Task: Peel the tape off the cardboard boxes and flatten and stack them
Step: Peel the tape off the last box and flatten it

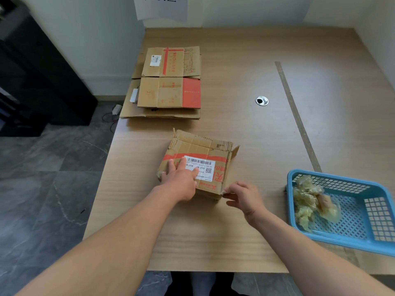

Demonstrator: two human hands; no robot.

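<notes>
We have the cardboard box [205,150] sitting on the table [235,242], about midway between the left and right edges and nearer the near edge than the far one. It is still three-dimensional, partly squashed, with ragged flaps along its far side and one flap sticking up at its far right corner.

Left hand [181,178]: arm reaches in from the near left corner, palm down on top of the box, fingers straight and spread, pressing flat. Fingertips overlap the left end of the white barcode label [203,167]. It grips nothing.

Right hand [245,197]: forearm comes in from the near right, wrist bent toward the box, hand at the box's near right corner. Thumb and forefinger pinch what looks like a clear tape end [224,191] at that corner; the other fingers are curled below.

Stack of flattened boxes [171,82] lies by the left edge toward the far left corner, well apart from the box.

Blue basket [342,239] sits at the near right corner, with crumpled tape wads [307,199] inside along its left side.

A round cable grommet [261,100] sits right of centre. A thin brown strip [297,116] runs from far to near across the right part of the table.
</notes>
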